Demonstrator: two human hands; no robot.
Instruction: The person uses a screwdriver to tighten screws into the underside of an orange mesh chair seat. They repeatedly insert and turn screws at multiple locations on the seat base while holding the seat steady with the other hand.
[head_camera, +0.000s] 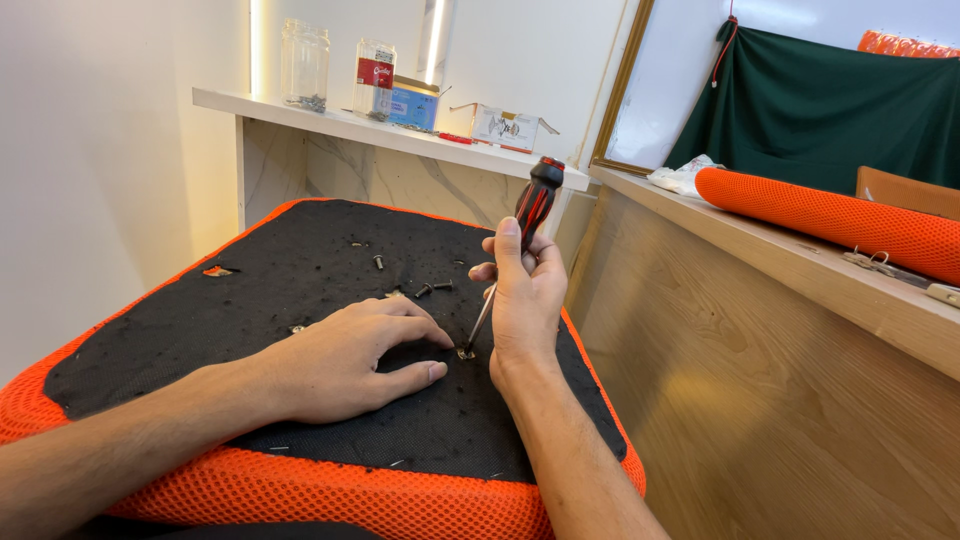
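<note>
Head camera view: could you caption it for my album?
Right hand drives a screwdriver into a black-backed orange cushion while left hand steadies it.

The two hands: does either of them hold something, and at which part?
The right hand holds a screwdriver, gripped around the lower part of its black-and-red handle, tip down on the black fabric. The left hand holds nothing; it lies flat on the fabric.

A small upholstery workshop. Screw jars (305, 65) line a shelf (380, 130). Orange mesh rolls (840, 220) and green fabric (830, 105) sit on a wooden counter (780, 260).
</note>
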